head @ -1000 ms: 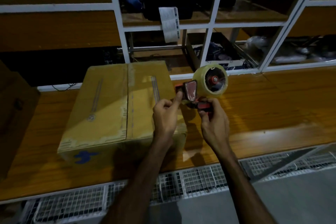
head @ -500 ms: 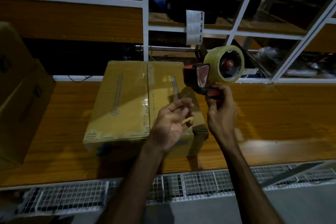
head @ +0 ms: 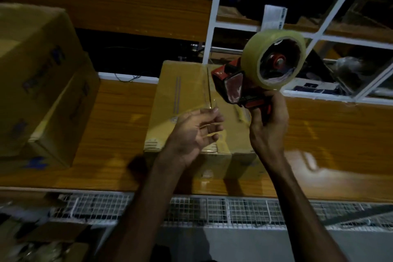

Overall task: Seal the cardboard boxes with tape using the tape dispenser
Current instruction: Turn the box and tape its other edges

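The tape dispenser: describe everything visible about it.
The tape dispenser has a red and black frame that looks like plastic, with a translucent flap at its front end. A roll of clear, yellowish tape sits on its red hub. The right hand grips its handle and holds it tilted in the air, above the near cardboard box and not touching it. The left hand is open beside it, apart from it.

Bare strip of brown wooden bench [head: 119, 134] lies between closed brown cardboard box [head: 187, 100] at centre and larger stacked cardboard boxes [head: 36, 83] on left. Right of centre box, bench open. White metal shelf frame [head: 209, 27] walls off rear. Red tape dispenser with clear roll [head: 261, 72] held above box's right rear.
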Action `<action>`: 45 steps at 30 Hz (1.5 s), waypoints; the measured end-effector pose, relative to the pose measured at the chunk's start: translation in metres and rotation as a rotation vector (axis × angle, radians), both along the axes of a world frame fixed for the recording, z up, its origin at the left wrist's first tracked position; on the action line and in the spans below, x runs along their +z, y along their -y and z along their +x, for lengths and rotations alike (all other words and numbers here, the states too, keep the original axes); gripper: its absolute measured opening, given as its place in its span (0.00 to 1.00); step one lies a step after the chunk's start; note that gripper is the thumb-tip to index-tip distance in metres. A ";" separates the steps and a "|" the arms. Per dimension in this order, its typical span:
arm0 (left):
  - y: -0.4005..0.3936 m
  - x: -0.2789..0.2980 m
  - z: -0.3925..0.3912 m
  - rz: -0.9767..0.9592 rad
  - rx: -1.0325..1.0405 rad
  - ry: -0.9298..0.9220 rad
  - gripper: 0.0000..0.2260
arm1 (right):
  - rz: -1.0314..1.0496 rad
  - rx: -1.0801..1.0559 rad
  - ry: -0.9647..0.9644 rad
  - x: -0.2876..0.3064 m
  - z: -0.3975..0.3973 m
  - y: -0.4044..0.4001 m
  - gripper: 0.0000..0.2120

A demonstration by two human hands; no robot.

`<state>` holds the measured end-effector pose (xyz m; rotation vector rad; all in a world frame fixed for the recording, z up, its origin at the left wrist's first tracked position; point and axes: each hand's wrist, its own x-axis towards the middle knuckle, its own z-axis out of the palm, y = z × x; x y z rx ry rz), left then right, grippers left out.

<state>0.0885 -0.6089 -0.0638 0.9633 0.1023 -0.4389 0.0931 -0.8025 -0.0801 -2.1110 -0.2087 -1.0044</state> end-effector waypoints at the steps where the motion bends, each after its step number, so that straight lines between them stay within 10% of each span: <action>1: -0.014 0.000 0.002 0.017 -0.014 0.009 0.02 | -0.019 -0.008 0.008 -0.001 0.000 -0.009 0.13; 18: -0.190 -0.048 0.023 0.494 -0.080 0.116 0.10 | -0.345 -0.032 -0.017 -0.041 -0.016 -0.106 0.23; 45: -0.209 -0.117 -0.026 0.452 0.141 0.045 0.04 | -0.412 0.127 -0.172 -0.053 -0.036 -0.117 0.24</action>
